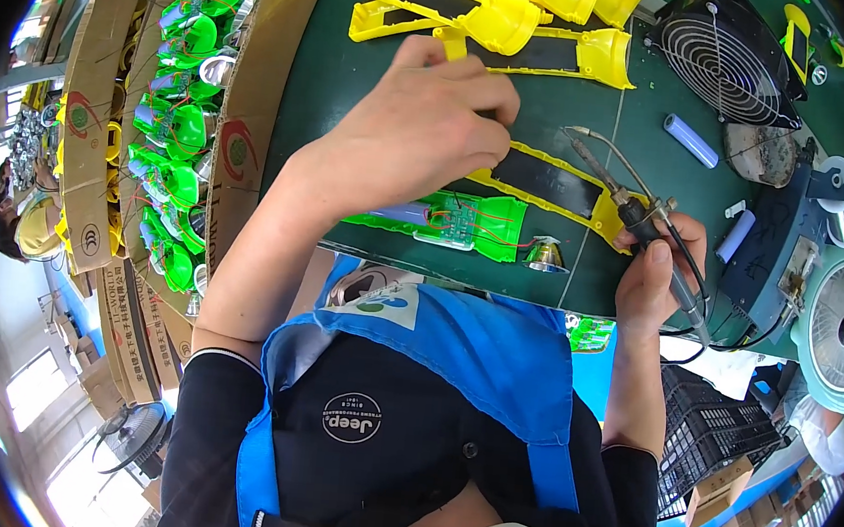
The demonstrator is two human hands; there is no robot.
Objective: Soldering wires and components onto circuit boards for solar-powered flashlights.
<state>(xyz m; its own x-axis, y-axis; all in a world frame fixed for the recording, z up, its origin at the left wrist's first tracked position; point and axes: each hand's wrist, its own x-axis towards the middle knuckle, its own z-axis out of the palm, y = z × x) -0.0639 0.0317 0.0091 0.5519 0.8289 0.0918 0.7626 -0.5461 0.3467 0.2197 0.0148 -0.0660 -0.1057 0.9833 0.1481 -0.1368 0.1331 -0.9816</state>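
My left hand [440, 120] is above the green work surface with its fingers curled down. What the fingertips hold, if anything, is hidden; a yellow plastic shell [550, 179] with a dark inset runs out from beside them. My right hand [657, 274] grips a soldering iron [637, 217] with a thin curved feed tube, its tip pointing up and left over that shell. Nearer me lies a green flashlight shell [480, 228] holding a battery cell, a small circuit board and red wires. A shiny reflector cup [547, 255] sits at its right end.
Several yellow shells [504, 20] are piled at the back. A cardboard box [268, 69] of wired green shells stands left. Back right is a black fan [726, 59]; a loose cell [691, 140], a blue box-shaped unit [770, 244] and a pale green fan [843, 325] are at right.
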